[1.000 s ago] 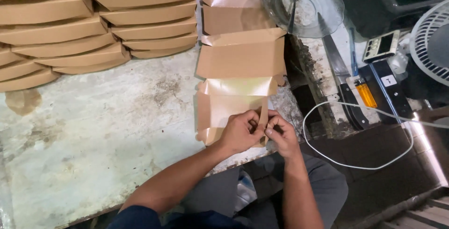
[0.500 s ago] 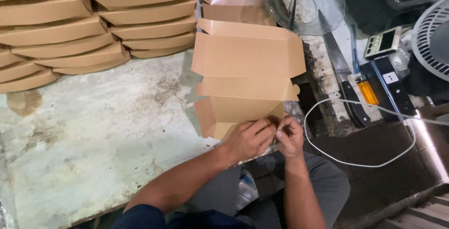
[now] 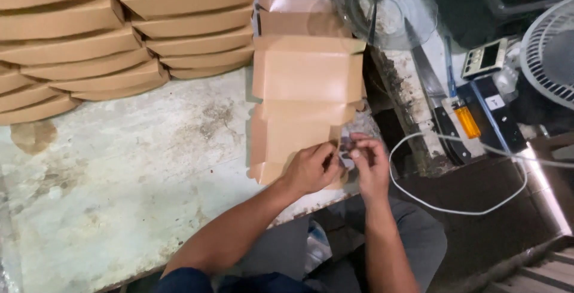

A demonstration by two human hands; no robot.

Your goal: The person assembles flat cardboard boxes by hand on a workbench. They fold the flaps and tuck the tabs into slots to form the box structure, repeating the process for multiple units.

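- You work at a worn, stained pale table (image 3: 119, 185); a dark floor lies to its right.
- Stacks of folded brown boxes (image 3: 119, 30) fill the table's far left.
- A flat brown cardboard box blank (image 3: 305, 84) lies at the table's right edge.
- Your left hand (image 3: 311, 170) pinches its near flap; your right hand (image 3: 369, 164) closes on a small piece just beside it.
- A white cable (image 3: 454, 209), a fan (image 3: 553, 54) and a clear dome (image 3: 388, 6) sit right.

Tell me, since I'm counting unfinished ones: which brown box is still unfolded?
The flat cardboard blank under both hands; the stacked boxes behind are folded shut.
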